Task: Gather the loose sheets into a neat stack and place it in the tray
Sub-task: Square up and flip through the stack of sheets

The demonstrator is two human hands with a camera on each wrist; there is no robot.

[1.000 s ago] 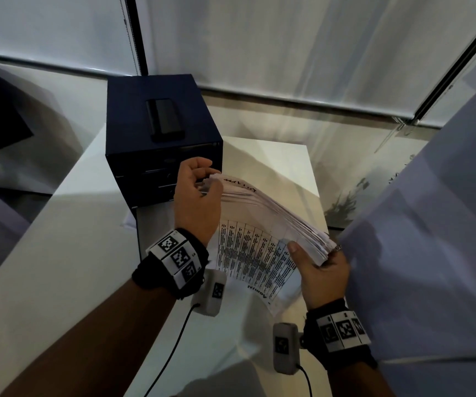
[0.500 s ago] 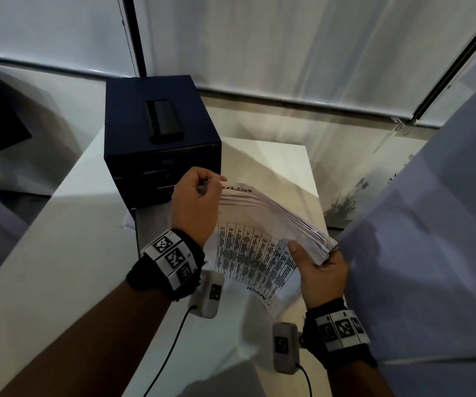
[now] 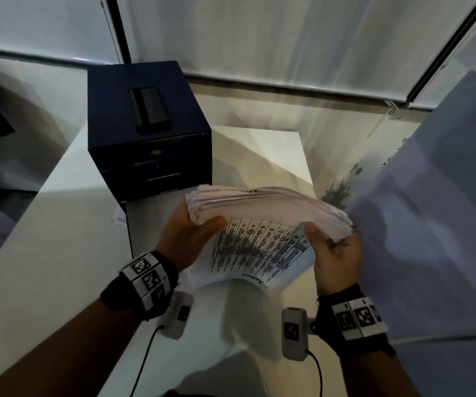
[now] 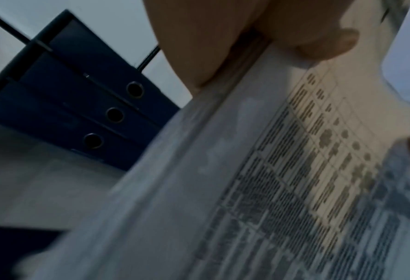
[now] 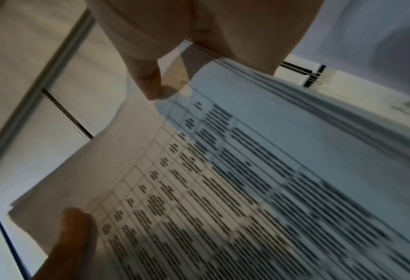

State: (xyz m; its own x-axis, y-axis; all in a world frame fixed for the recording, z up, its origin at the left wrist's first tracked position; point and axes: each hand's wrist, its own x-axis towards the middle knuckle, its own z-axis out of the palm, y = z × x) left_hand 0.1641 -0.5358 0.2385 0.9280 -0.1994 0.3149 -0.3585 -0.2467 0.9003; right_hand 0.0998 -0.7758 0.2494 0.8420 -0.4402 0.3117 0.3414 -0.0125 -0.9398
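A thick stack of white sheets [image 3: 262, 200] is held above the white table [image 3: 59, 253], its front sheet a printed table facing me. My left hand [image 3: 198, 229] grips the stack's left end, thumb on the printed sheet. My right hand [image 3: 328, 245] grips the right end, thumb on the front. The left wrist view shows the stack [image 4: 223, 189] under my thumb [image 4: 318, 37]. From the right wrist, the sheets [image 5: 247, 170] look fanned at their edges. A grey tray [image 3: 151, 222] juts from the foot of the dark blue drawer box [image 3: 145, 156], just behind and left of the stack.
A dark phone [image 3: 149, 113] lies on top of the drawer box. A white paper corner [image 3: 119, 216] shows at the tray's left side. The table's right edge [image 3: 307, 167] runs close to my right hand. Window blinds hang behind the table.
My left hand has come off the stack's far top corner and now grips its left end from below, thumb in front. The right hand kept its grip.
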